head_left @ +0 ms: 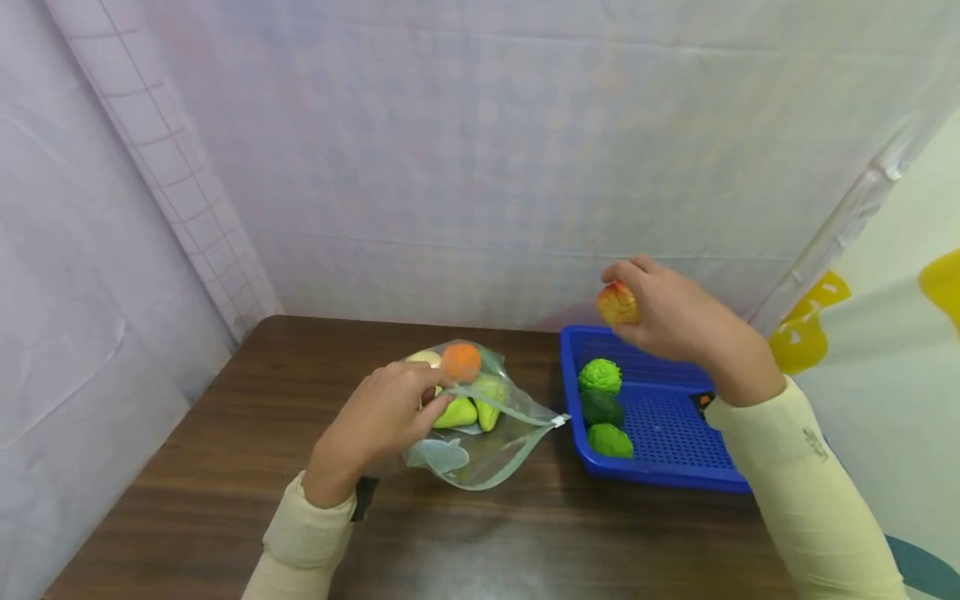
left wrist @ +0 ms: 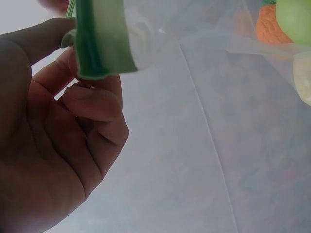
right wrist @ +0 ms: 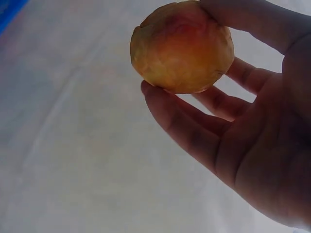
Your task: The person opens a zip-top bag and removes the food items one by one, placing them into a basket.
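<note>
My left hand (head_left: 386,412) pinches the rim of a clear zip bag (head_left: 517,442) between thumb and fingers. Close up in the left wrist view, the bag's green edge (left wrist: 104,43) runs past the fingertips. Inside the bag lie an orange fruit (head_left: 461,362), a pale round piece (head_left: 424,358) and light green pieces (head_left: 454,413). Over the back left part of a blue basket (head_left: 667,478), my right hand (head_left: 667,312) holds a yellow-red round fruit (right wrist: 182,48), gripped between thumb and fingertips.
Along the basket's left side sit a bumpy bright green piece (head_left: 600,377), a dark green one (head_left: 602,408) and another bright green one (head_left: 610,441). The bag's white slider (head_left: 560,421) is right at the basket's rim. A pale curtain (head_left: 450,167) stands behind the brown table (head_left: 225,467).
</note>
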{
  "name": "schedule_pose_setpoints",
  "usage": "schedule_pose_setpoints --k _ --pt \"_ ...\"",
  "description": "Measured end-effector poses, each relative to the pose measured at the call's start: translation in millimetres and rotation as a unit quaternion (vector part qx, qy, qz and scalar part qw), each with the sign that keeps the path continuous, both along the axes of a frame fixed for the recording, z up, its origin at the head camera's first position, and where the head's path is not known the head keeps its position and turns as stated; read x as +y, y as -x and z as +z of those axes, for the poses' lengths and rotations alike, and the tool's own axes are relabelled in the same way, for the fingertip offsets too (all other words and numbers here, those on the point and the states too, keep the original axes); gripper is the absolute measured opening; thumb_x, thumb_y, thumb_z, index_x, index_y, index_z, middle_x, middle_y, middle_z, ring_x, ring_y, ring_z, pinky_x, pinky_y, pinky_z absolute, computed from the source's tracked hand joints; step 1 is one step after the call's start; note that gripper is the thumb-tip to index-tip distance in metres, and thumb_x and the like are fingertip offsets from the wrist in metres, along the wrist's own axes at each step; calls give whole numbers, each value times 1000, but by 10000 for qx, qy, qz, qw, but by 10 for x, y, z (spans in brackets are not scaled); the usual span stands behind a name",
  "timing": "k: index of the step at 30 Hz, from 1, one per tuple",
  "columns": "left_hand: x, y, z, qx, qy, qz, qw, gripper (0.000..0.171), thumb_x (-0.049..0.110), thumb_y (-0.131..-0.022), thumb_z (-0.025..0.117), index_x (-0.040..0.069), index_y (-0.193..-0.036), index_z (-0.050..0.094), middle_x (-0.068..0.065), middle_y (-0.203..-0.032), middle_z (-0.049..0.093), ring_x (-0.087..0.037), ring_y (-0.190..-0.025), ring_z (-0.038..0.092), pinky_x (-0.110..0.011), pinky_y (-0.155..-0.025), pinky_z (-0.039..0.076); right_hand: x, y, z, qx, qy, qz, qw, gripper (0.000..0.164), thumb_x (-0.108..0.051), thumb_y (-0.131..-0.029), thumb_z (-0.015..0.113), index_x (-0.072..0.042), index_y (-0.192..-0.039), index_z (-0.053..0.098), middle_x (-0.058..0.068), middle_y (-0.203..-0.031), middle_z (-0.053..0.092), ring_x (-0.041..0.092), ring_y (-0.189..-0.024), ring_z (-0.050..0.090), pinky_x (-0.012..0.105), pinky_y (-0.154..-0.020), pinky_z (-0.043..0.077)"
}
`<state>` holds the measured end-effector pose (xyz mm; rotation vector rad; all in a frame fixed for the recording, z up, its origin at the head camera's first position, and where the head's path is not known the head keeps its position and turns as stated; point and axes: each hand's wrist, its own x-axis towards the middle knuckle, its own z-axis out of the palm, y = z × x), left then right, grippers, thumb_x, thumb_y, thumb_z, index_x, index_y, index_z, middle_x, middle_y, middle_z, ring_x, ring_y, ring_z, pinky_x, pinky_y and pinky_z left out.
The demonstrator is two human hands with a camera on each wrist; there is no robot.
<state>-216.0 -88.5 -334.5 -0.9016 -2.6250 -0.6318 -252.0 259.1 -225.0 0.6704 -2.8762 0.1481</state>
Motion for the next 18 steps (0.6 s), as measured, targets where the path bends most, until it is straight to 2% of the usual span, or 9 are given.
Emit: schedule_pose_setpoints --k 8,14,18 --pt "-5 13 3 -45 -17 14 10000 12 19 -93 71 15 -102 77 11 -65 49 -4 -57 42 -22 -51 36 401 424 -288 -382 145 86 9991 50 -10 -78 78 -3 -124 59 23 -120 60 35 -99 60 48 -81 51" --pt "-4 16 -3 -72 -4 7 10000 13 19 -93 71 14 -102 77 10 -65 49 -4 -57 42 -22 -51 36 581 609 -511 -566 -95 53 9983 50 -9 -71 79 4 -117 64 25 -109 60 36 -93 59 51 -80 50" --pt "1 18 -10 -58 -11 0 10000 11 18 -92 70 14 -101 77 10 -65 48 -4 -57 42 -21 -51 35 676 687 -661 -658 -119 137 9977 45 -7 -66 78 3 -108 65 23 -102 59 33 -89 55 47 -74 49"
